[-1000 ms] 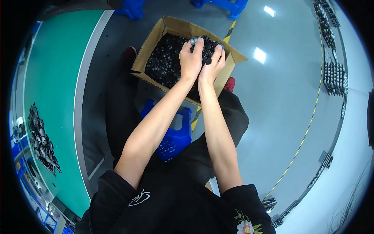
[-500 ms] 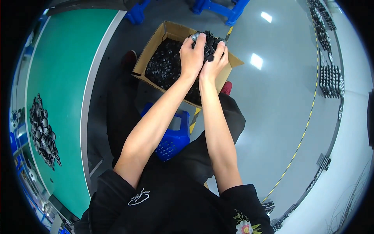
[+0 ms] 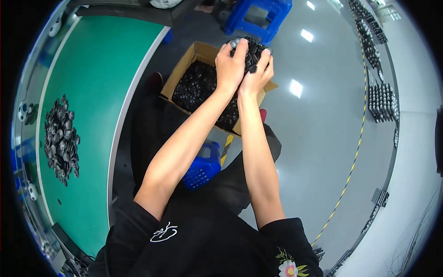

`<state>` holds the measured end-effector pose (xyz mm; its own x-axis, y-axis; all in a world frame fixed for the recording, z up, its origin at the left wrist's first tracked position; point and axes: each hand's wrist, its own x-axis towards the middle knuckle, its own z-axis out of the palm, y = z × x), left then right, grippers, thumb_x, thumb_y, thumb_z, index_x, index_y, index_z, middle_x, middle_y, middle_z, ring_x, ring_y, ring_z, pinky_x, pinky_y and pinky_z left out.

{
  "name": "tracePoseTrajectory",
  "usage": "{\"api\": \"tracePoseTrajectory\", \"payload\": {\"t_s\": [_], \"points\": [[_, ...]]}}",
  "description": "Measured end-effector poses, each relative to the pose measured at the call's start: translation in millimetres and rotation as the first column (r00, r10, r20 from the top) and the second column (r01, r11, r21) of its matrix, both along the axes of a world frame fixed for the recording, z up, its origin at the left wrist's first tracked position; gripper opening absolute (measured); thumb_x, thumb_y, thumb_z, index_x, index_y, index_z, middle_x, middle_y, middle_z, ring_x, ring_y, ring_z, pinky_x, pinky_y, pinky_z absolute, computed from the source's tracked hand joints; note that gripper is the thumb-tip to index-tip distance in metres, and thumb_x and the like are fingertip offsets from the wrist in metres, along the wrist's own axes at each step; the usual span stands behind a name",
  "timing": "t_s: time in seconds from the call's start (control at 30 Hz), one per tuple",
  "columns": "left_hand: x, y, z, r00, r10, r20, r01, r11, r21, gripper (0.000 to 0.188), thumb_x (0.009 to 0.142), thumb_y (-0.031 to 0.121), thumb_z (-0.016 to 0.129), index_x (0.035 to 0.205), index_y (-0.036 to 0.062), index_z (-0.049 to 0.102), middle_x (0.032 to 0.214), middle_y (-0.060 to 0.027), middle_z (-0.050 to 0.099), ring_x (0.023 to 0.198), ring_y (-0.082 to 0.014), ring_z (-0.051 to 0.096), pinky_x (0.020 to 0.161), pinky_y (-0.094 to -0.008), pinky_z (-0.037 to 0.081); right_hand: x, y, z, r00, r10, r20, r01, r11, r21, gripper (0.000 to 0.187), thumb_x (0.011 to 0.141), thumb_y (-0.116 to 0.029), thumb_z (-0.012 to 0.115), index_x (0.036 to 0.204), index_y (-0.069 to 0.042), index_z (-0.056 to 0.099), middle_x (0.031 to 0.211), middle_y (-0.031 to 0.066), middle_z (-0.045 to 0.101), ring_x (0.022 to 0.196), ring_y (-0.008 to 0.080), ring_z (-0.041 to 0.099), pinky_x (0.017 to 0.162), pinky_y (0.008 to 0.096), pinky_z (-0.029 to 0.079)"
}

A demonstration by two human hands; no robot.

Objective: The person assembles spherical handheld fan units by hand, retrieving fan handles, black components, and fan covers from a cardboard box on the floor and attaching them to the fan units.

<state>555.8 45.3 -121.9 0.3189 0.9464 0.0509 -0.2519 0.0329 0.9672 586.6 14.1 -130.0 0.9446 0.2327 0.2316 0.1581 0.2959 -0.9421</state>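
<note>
Now both hands have come up out of the cardboard box (image 3: 184,74): the left hand (image 3: 230,64) and right hand (image 3: 256,76), pressed together, fingers clamped around a heap of small black parts (image 3: 251,48), hold it above the box's far rim, so the scoop looks complete.

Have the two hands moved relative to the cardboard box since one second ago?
Yes. The left hand and right hand, cupping black parts, have lifted from inside the cardboard box toward its far rim.

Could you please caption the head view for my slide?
Both hands, left hand and right hand, cup a heap of small black parts above an open cardboard box.
</note>
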Motion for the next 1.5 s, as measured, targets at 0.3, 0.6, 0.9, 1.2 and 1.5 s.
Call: {"api": "tracePoseTrajectory", "payload": {"t_s": [0.3, 0.6, 0.9, 1.2, 1.5], "points": [[-31.1, 12.6, 90.2, 0.996, 0.082, 0.034, -0.088, 0.97, 0.226, 0.037, 0.083, 0.032, 0.055, 0.083, -0.0038, 0.063, 0.077, -0.0135, 0.06, 0.067, -0.023, 0.053, 0.066, -0.0316, 0.043, -36.5, 6.7, 102.6, 0.994, 0.017, 0.108, -0.024, 0.998, 0.065, 0.038, 0.092, -0.031, 0.042, 0.079, 0.002, 0.057, 0.072, 0.0068, 0.058, 0.063, 0.0142, 0.047, 0.063, 0.0259, 0.041], [-145.0, 60.6, 201.6, 0.921, 0.374, -0.111, -0.324, 0.891, 0.319, 0.041, 0.087, 0.035, 0.05, 0.083, -0.0036, 0.061, 0.075, -0.0134, 0.064, 0.065, -0.0217, 0.054, 0.064, -0.0304, 0.043, -139.8, 74.2, 194.4, 0.975, 0.213, 0.06, -0.221, 0.954, 0.203, 0.043, 0.09, -0.037, 0.043, 0.092, 0.003, 0.06, 0.086, 0.017, 0.064, 0.072, 0.0269, 0.055, 0.071, 0.0338, 0.044], [-307.8, 118.2, 171.8, 0.712, 0.679, -0.182, -0.61, 0.725, 0.319, 0.039, 0.086, 0.033, 0.051, 0.088, -0.0048, 0.062, 0.08, -0.0124, 0.065, 0.072, -0.0197, 0.056, 0.068, -0.0291, 0.044, -299.1, 136.5, 165.3, 0.832, 0.551, -0.066, -0.529, 0.823, 0.206, 0.041, 0.089, -0.034, 0.044, 0.085, 0.002, 0.061, 0.08, 0.0112, 0.062, 0.069, 0.0178, 0.052, 0.066, 0.0295, 0.042], [-363.0, 113.8, 141.6, 0.653, 0.74, -0.16, -0.674, 0.664, 0.323, 0.042, 0.086, 0.035, 0.05, 0.094, -0.004, 0.063, 0.086, -0.0133, 0.064, 0.077, -0.0217, 0.056, 0.073, -0.0288, 0.044, -350.3, 143.0, 132.7, 0.732, 0.68, -0.051, -0.674, 0.732, 0.098, 0.043, 0.09, -0.037, 0.042, 0.084, 0.002, 0.059, 0.079, 0.012, 0.062, 0.071, 0.0213, 0.053, 0.067, 0.0326, 0.043], [-370.2, 132.9, 141.2, 0.569, 0.669, -0.478, -0.459, 0.741, 0.491, 0.034, 0.086, 0.028, 0.052, 0.09, -0.0051, 0.062, 0.081, -0.0135, 0.066, 0.071, -0.0227, 0.059, 0.067, -0.0304, 0.045, -308.7, 160.4, 125.9, 0.569, 0.789, 0.231, -0.744, 0.614, -0.263, 0.038, 0.09, -0.031, 0.045, 0.094, 0.002, 0.062, 0.09, 0.0163, 0.066, 0.078, 0.0309, 0.06, 0.073, 0.0348, 0.046]]}}
